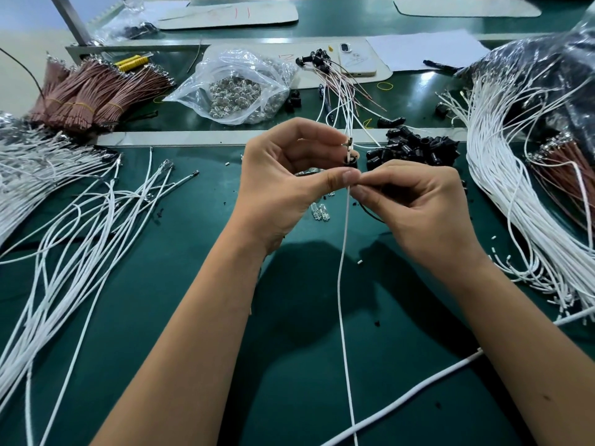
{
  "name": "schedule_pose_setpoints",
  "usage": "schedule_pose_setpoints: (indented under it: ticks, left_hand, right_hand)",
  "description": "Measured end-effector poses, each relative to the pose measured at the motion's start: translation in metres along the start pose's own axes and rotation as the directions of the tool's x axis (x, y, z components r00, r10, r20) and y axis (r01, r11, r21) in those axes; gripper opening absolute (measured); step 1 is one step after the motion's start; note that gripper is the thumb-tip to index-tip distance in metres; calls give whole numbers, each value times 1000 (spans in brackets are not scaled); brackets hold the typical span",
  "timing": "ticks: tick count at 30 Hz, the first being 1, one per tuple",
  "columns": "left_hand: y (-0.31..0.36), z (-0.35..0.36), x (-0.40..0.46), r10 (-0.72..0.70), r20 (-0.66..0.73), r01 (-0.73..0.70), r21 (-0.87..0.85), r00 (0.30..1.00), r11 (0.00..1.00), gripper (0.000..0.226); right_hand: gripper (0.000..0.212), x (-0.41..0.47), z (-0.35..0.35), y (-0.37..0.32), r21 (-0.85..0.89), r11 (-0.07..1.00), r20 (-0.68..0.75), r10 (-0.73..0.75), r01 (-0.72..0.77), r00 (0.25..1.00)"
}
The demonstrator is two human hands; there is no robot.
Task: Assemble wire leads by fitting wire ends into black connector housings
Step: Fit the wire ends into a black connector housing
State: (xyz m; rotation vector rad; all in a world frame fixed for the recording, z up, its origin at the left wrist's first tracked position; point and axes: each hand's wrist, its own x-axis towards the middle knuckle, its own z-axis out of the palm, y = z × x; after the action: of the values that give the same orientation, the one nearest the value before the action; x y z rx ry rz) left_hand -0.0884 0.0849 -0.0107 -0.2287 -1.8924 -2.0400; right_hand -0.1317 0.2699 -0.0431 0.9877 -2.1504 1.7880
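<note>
My left hand (286, 175) is raised over the green mat and pinches a small black connector housing (350, 160) between thumb and fingers. A metal terminal (348, 143) sticks up above the housing. My right hand (415, 201) pinches a thin white wire (344, 268) just below the housing, fingertips touching my left thumb. The wire hangs down toward me. Whether the wire end sits inside the housing is hidden by my fingers. A pile of loose black housings (415, 151) lies just behind my right hand.
Loose white wires (80, 220) spread at left, a thick white bundle (515, 194) at right. Brown wire bundles (90, 94), a clear bag of LEDs (238, 88), finished leads (338, 78) and a phone (357, 59) lie behind. A few LEDs (319, 212) sit under my hands.
</note>
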Motion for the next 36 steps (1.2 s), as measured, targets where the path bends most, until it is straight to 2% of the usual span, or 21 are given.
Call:
schedule_pose_setpoints:
  ticks: [7, 13, 27, 36]
  left_hand:
    - [1, 1, -1, 35, 27, -34, -20, 999, 999, 39]
    - [1, 3, -1, 49, 37, -47, -39, 998, 998, 39]
    - [2, 3, -1, 52, 34, -53, 7, 998, 999, 40]
    - [3, 8, -3, 84, -18, -84, 10, 996, 996, 39]
  right_hand:
    - [14, 0, -1, 0, 2, 1000, -11, -2, 2, 1000]
    - [5, 1, -2, 0, 4, 1000, -13, -7, 7, 1000]
    - [7, 0, 0, -3, -104, 992, 21, -76, 78, 997]
    - [7, 0, 1, 2, -116, 991, 4, -67, 68, 998]
